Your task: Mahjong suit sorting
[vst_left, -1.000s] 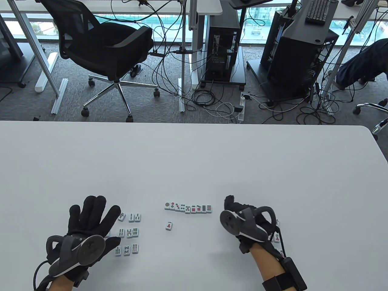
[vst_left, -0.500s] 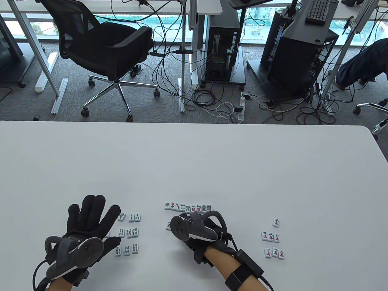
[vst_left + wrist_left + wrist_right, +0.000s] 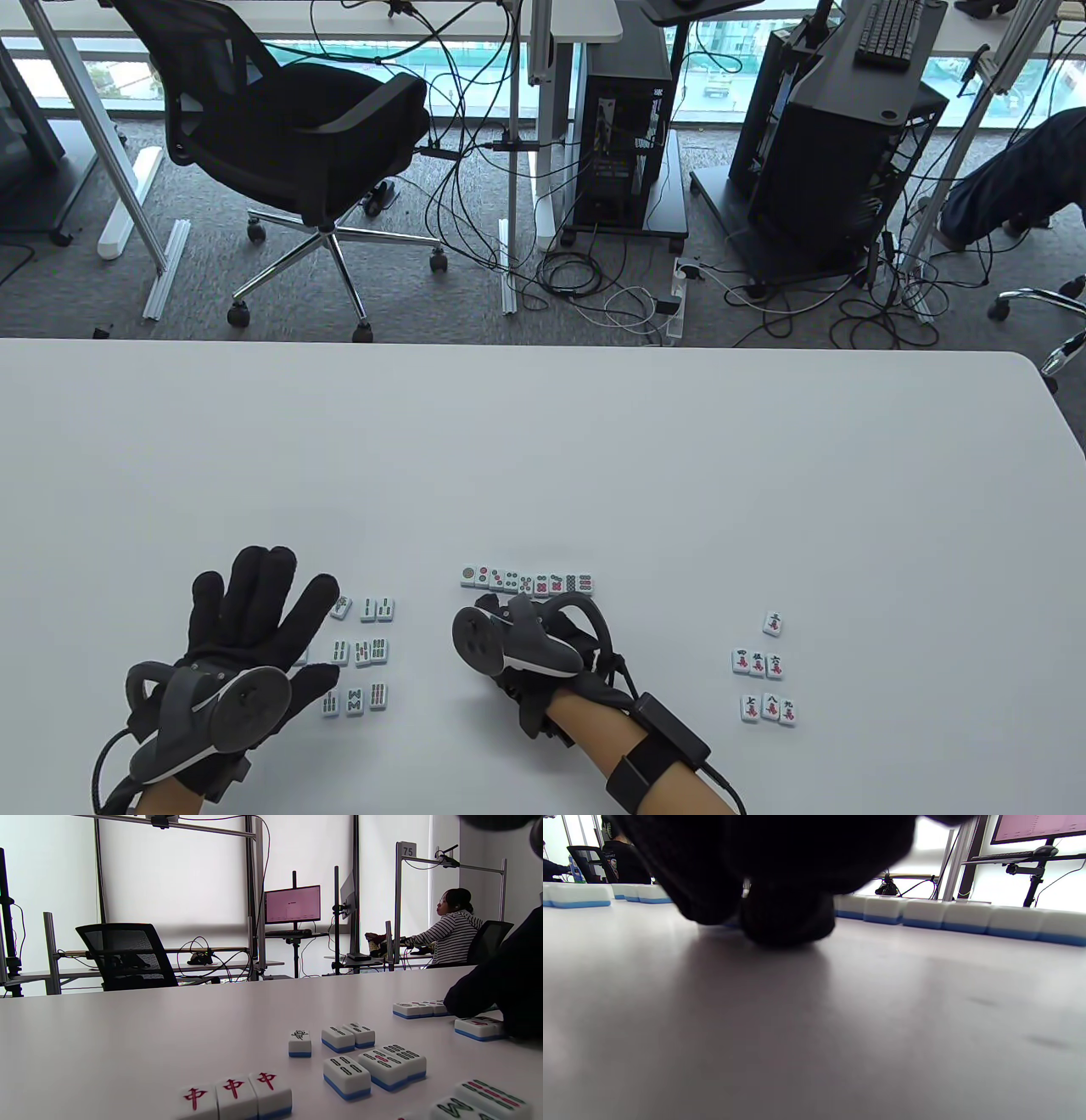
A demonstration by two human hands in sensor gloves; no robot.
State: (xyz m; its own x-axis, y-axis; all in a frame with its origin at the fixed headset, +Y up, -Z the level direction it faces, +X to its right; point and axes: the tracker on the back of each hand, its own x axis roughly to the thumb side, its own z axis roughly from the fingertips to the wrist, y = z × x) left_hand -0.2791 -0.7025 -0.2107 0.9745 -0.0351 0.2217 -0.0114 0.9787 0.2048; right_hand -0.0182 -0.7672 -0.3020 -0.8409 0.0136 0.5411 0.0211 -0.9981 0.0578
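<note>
Right hand (image 3: 517, 645) down over lone white blue-backed character tile (image 3: 478, 1027), hold indiscernible; dot-tile row (image 3: 527, 581) just beyond. Left hand (image 3: 246, 628) flat, fingers spread, beside bamboo tiles (image 3: 363, 652).

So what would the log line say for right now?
left hand: flat beside bamboo tiles | right hand: over lone character tile, grip unclear | dots row: lined up

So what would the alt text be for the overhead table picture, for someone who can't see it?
Two gloved hands work at a white table sorting mahjong tiles: the right hand reaches down just below a row of dot tiles, the left hand lies spread flat beside a bamboo group. A character group sits far right.
</note>
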